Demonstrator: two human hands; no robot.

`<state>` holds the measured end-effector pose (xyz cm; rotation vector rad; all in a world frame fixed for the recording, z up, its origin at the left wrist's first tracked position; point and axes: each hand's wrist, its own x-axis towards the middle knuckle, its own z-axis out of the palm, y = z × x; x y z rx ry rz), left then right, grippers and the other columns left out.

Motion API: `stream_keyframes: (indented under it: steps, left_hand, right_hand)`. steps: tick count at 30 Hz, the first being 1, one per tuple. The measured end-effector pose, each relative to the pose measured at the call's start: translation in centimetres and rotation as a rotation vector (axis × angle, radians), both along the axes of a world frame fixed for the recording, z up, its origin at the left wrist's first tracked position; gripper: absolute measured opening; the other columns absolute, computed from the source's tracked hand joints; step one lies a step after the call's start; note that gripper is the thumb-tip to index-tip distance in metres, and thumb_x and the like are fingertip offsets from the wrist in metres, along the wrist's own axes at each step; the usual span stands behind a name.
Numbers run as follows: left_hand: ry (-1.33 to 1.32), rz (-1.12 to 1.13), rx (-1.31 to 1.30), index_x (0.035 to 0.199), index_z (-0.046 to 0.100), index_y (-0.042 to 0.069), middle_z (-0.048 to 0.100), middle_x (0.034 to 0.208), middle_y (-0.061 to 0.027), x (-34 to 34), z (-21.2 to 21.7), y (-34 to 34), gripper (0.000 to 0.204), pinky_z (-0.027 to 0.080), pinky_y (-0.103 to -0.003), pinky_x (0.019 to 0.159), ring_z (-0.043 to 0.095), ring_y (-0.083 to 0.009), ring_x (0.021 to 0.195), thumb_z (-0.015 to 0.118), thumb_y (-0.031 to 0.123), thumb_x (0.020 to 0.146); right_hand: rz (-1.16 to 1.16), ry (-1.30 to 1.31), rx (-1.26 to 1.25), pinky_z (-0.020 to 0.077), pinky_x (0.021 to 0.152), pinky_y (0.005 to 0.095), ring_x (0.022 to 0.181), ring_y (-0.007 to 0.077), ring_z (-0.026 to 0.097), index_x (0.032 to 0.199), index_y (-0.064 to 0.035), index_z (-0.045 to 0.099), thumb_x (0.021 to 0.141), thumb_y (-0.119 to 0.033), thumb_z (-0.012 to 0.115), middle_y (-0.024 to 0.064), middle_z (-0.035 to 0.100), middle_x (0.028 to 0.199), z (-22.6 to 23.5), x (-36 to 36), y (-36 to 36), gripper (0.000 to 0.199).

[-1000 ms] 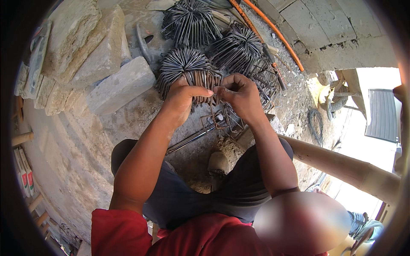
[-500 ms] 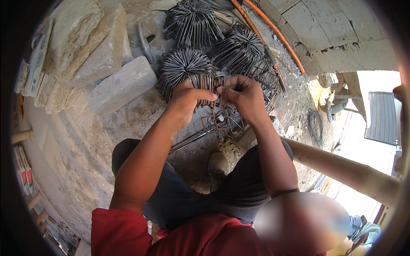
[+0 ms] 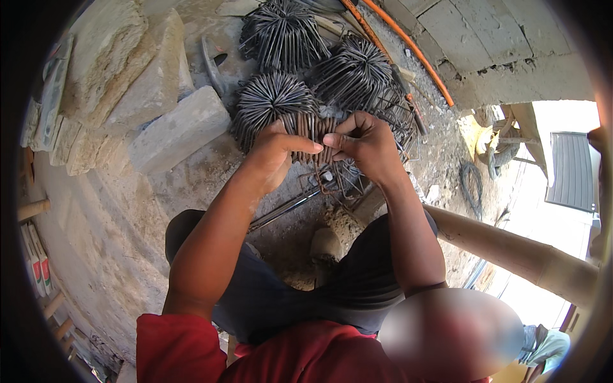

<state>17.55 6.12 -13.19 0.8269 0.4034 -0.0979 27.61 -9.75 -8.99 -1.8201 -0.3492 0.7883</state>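
Note:
A tight row of bent steel rebar stirrups (image 3: 305, 126) is held up in front of me, its bars side by side. My left hand (image 3: 273, 156) is closed around its left part, with the thumb laid across the bars. At the right end my right hand (image 3: 367, 143) is closed, thumb and fingers pinching at the last bars. Just beyond my left hand stands a round stack of stirrups (image 3: 273, 92). Two similar stacks, a far one (image 3: 284, 32) and a right one (image 3: 359, 67), stand behind it. Loose bent stirrups (image 3: 348, 182) lie below my right hand.
Rough stone slabs (image 3: 105, 70) and a pale block (image 3: 182, 127) lie on the left. Long metal bars (image 3: 284, 210) rest near my knees. A bamboo pole (image 3: 511, 252) runs along the right. An orange pipe (image 3: 415, 57) and a wire coil (image 3: 471, 188) lie beyond.
My right hand has shifted slightly right and its fingers have curled closer together. The left hand keeps its hold, and the whole view has shifted slightly.

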Motion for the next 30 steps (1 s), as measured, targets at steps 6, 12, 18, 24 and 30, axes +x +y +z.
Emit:
stream_keyframes:
  steps: [6,12,18,24,30]
  left_hand:
    - [-0.053,-0.022,-0.153,0.101,0.065,0.000,0.069,0.098,-0.0079,-0.2,0.0,0.0,0.028,0.044,-0.031,0.091,0.063,-0.0173,0.096,0.064,-0.004,0.074]
    - [-0.083,-0.066,-0.271,0.109,0.064,-0.003,0.068,0.105,-0.0106,-0.2,-0.2,0.6,0.032,0.044,-0.035,0.095,0.063,-0.0195,0.101,0.061,0.002,0.077]
    - [-0.130,-0.134,-0.337,0.115,0.062,-0.004,0.067,0.111,-0.0108,0.0,-0.9,0.3,0.039,0.042,-0.040,0.099,0.062,-0.0219,0.106,0.061,0.006,0.077]
    - [-0.145,-0.140,-0.297,0.113,0.064,-0.003,0.067,0.110,-0.0105,-0.2,-0.7,0.1,0.038,0.042,-0.040,0.100,0.062,-0.0219,0.107,0.061,0.006,0.076]
    - [-0.097,-0.112,-0.262,0.103,0.067,-0.001,0.070,0.098,-0.0092,-0.3,0.0,0.5,0.027,0.045,-0.035,0.092,0.064,-0.0197,0.095,0.064,0.003,0.077]
  right_hand:
    - [-0.030,0.048,0.032,0.0531,0.057,0.0262,0.064,0.0135,0.064,0.080,0.0026,0.061,0.081,-0.010,0.078,0.0084,0.065,0.074,0.3,0.3,-0.2,0.021]
    - [-0.051,0.203,0.087,0.0537,0.058,0.0264,0.067,0.0149,0.065,0.082,0.0036,0.060,0.081,-0.010,0.079,0.0090,0.065,0.075,0.9,0.8,-0.5,0.023]
    - [0.025,0.152,0.042,0.0496,0.065,0.0258,0.070,0.0130,0.063,0.085,0.0007,0.062,0.076,-0.011,0.082,0.0067,0.065,0.079,0.9,2.0,-1.5,0.025]
    - [0.077,0.061,0.002,0.0449,0.068,0.0244,0.075,0.0102,0.059,0.090,-0.0019,0.065,0.076,-0.013,0.083,0.0026,0.065,0.081,0.7,2.2,-1.9,0.025]
    - [0.141,0.070,0.028,0.0448,0.067,0.0240,0.073,0.0086,0.059,0.087,-0.0021,0.066,0.076,-0.015,0.083,0.0015,0.065,0.079,0.4,1.9,-1.4,0.024]
